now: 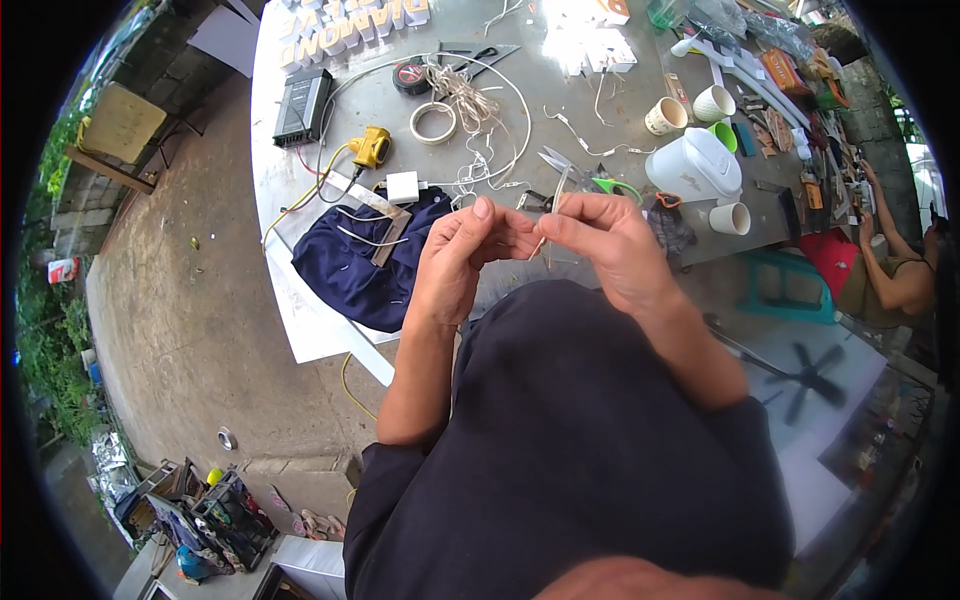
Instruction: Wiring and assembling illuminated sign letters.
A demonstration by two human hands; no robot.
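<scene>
Above the table's near edge, my left hand (460, 248) and my right hand (615, 245) meet with fingertips almost touching. Between the thumb and forefinger of the right hand is a thin pale wire (561, 188), one length sticking up and its thin ends hanging below. The left hand's fingers are closed at these lower ends, partly hiding them. Just beyond the hands lie scissors (615, 187) with a green handle, blades spread. A string of small white light modules (590, 146) trails over the table behind them.
Left of my hands lie a navy cloth (340, 270), white adapter (403, 187), yellow socket (370, 147) and black power supply (302, 107). Farther back are a tape roll (433, 122) and wire bundle (462, 95). A white pitcher (693, 165) and cups stand right. Another person (905, 250) sits far right.
</scene>
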